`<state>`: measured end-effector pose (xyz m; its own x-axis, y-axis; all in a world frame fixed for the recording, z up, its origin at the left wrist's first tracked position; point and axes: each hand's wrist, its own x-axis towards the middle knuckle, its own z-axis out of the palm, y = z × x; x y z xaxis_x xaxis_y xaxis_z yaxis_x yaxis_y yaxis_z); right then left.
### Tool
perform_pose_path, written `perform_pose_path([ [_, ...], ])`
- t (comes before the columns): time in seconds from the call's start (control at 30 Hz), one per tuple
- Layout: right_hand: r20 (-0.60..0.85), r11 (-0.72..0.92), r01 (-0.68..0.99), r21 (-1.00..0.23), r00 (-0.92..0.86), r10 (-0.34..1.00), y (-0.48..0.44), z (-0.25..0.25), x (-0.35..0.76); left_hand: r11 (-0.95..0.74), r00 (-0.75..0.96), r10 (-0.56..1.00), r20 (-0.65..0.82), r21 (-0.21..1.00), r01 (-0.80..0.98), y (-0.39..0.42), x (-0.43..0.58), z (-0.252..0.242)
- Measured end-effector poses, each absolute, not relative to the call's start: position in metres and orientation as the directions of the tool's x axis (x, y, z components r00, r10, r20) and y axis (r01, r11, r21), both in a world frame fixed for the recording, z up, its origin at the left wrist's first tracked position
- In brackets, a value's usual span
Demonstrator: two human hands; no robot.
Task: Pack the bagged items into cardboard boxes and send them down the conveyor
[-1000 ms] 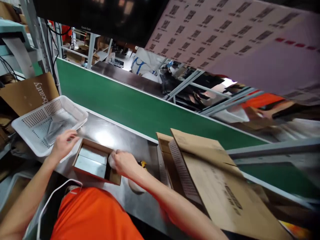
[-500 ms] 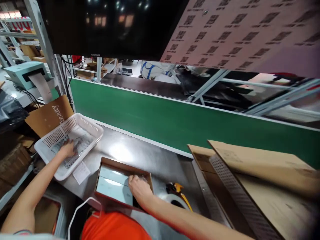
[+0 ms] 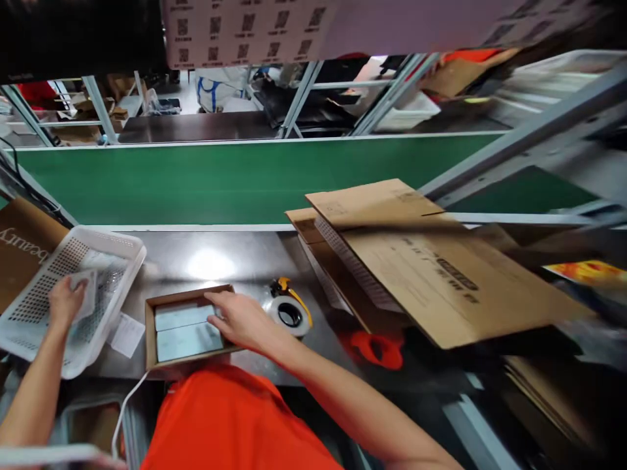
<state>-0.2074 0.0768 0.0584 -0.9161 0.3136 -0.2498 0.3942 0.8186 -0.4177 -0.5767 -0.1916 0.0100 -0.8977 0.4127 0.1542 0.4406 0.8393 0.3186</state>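
In the head view my left hand [image 3: 65,301] is over the white perforated basket [image 3: 134,251] at the left. Its fingers are closed on a clear plastic packet [image 3: 89,299]. Other clear packets lie in the basket, too blurred to count. My right hand [image 3: 240,318] is at the right end of a small open cardboard box [image 3: 151,336], its thumb and fingers apart. Two pale blue boxes [image 3: 189,341] lie side by side inside; the hand covers the right end of the cardboard box.
Right of the box lies a tape dispenser [image 3: 294,315] with yellow parts. Flattened cardboard cartons [image 3: 406,261] jut over the table's right side. A white paper slip [image 3: 127,335] lies between basket and box. Behind the table runs a green panel [image 3: 196,186].
The view has swung right. My left hand has come up from the basket's bottom with a packet in it. My right hand's fingers have lifted and spread at the box.
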Motion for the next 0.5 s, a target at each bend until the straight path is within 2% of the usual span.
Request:
perform_pose_path([
  [0.07,-0.026,0.790,0.286,-0.543,-0.945,0.325,0.082,0.076,-0.196,0.745,-0.833,0.465,0.300,0.376,0.551,-0.177,-0.539,0.044],
  [0.1,0.085,0.795,0.213,-0.568,-0.946,0.314,0.083,0.082,-0.193,0.632,-0.764,0.534,0.361,0.430,0.645,-0.166,-0.512,0.059],
  [0.17,0.247,0.823,0.064,-0.565,-0.938,0.243,0.079,0.090,-0.188,0.317,-0.556,0.753,0.352,0.546,0.775,-0.140,-0.450,0.082],
  [0.23,0.233,0.838,0.010,-0.546,-0.959,0.163,0.072,0.093,-0.186,0.014,-0.260,0.916,0.306,0.624,0.782,-0.113,-0.392,0.089],
  [0.3,0.049,0.851,0.117,-0.511,-0.985,0.165,0.068,0.094,-0.181,-0.071,-0.177,0.940,0.292,0.672,0.737,-0.096,-0.352,0.079],
  [0.33,-0.062,0.859,0.214,-0.465,-0.976,0.209,0.067,0.094,-0.177,-0.051,-0.210,0.932,0.294,0.682,0.729,-0.094,-0.340,0.068],
  [0.4,-0.237,0.855,0.416,-0.308,-0.904,0.355,0.070,0.093,-0.168,0.102,-0.386,0.874,0.296,0.664,0.741,-0.102,-0.330,0.039],
  [0.5,-0.380,0.812,0.572,-0.117,-0.781,0.495,0.074,0.087,-0.162,0.507,-0.710,0.667,0.225,0.561,0.654,-0.128,-0.333,-0.009],
])
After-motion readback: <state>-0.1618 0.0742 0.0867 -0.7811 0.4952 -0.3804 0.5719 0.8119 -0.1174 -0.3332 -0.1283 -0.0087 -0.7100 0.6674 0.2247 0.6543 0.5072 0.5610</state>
